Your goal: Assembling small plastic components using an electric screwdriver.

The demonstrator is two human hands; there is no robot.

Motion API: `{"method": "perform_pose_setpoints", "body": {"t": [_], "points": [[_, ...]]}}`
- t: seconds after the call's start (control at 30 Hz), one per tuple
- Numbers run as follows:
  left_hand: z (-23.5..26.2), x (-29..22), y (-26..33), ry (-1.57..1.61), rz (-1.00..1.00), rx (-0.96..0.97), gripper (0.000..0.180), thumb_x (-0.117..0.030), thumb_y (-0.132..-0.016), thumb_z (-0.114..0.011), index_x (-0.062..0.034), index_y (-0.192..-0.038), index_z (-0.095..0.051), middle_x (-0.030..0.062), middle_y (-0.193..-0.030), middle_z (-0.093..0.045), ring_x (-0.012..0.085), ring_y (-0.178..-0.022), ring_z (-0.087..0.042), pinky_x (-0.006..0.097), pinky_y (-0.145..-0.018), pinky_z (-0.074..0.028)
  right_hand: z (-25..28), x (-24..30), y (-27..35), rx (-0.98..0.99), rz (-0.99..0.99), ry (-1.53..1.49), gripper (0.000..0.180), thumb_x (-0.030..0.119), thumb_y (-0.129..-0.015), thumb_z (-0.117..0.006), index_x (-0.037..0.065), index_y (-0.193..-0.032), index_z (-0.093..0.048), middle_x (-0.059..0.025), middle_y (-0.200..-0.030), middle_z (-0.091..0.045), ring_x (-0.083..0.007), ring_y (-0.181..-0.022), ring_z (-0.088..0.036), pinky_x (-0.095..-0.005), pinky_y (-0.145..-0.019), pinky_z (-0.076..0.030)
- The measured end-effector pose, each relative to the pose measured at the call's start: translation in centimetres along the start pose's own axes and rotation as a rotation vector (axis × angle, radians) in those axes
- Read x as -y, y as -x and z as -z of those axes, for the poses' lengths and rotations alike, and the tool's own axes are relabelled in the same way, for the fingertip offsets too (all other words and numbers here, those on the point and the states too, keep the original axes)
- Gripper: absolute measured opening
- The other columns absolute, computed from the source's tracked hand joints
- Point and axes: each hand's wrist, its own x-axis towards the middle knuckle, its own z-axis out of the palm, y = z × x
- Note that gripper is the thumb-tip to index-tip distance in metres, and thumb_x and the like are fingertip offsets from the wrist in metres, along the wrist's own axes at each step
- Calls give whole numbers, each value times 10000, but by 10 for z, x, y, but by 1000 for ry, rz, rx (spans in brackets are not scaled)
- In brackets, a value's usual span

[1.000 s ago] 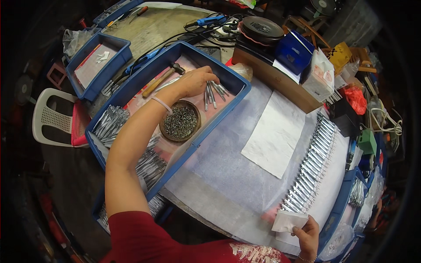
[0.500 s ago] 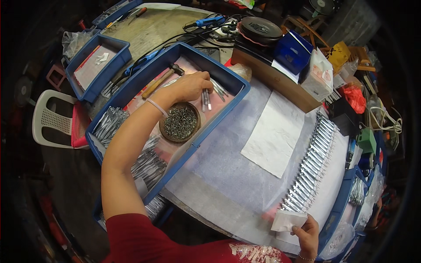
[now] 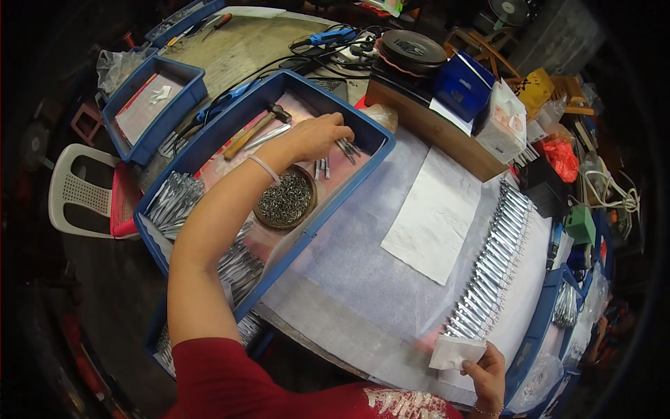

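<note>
Metal rods (image 3: 347, 149) beside left hand (image 3: 318, 137), right hand (image 3: 488, 371) pinching 1 white pad (image 3: 456, 351)

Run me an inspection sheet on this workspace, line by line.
Surface: sheet-covered workbench, white paper lying on it.
Job's things: blue tray with loose rods, hammer and small metal parts in a round bowl; row of metal pieces on the bench.
Clutter: blue box, tissue box and red bag, upper right.
Hands: left hand at the loose rods, grip unclear; right hand pinching a folded white sheet at the row's near end.
Cables: black cables beyond the tray; white cable looped at right.
Surroundings: white plastic chair at left.
</note>
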Motion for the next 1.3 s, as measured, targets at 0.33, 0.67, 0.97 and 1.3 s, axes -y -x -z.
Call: {"method": "perform_pose_setpoints", "body": {"t": [0.33,0.67,0.97,1.3], "points": [[1,1,-3,75,42,30,321,-12,-784,-518,-155,-1049,-628,111,-1011,-539,312,-998,-556,398,-820,-461,4,-6,-6,21,3,4,296,-24,-752,-622,-40,-1043,-569,-78,-874,-652,-137,-733,-607,-253,-623,-496],[4,2,3,34,65,-19,340,-15,-797,-491,-153,-1076,-630,116,-1014,-556,316,-996,-572,399,-833,-468,7,-9,-3,25,12,-28,311,-23,-748,-630,-36,-1053,-570,-72,-883,-653,-135,-741,-607,-251,-624,-501],[26,0,39,255,447,-211,315,-34,-776,-507,-44,-1077,-603,169,-789,-663,358,-781,-646,419,-715,-506,14,-11,2,55,15,-15,313,6,-751,-649,-30,-1052,-569,-71,-889,-653,-133,-754,-607,-251,-630,-498],[10,-38,29,11,334,-61,533,-8,-753,-572,-176,-1258,-536,209,-1037,-613,357,-979,-613,433,-818,-498,21,-17,21,72,69,-58,283,-9,-767,-636,-27,-1040,-563,-73,-894,-648,-132,-758,-605,-252,-633,-493]]}}
